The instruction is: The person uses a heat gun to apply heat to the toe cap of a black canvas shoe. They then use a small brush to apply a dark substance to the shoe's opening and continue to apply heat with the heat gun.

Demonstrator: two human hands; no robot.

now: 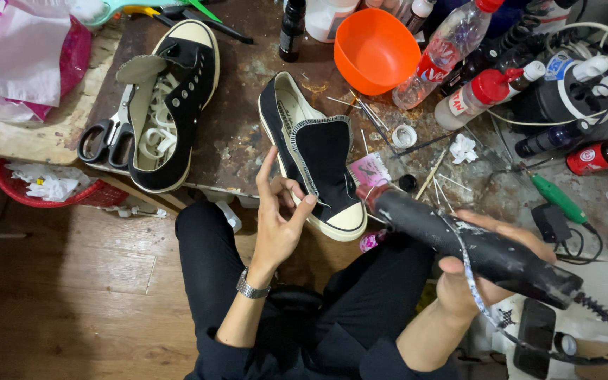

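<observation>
A black canvas sneaker point(314, 158) with a cream toe cap lies on the stained tabletop point(241, 134), its toe at the near edge. The left hand point(279, 211) touches its side, thumb and forefinger pinched on a thin stick, the other fingers spread. The right hand point(483, 264) is wrapped around a worn black heat gun point(459, 236), nozzle just beside the toe. A second black sneaker point(170, 105) lies to the left over scissors point(107, 141). An orange bowl point(376, 49) and bottles stand behind.

Scissors point(105, 141) left of laceless shoe point(167, 105)
</observation>
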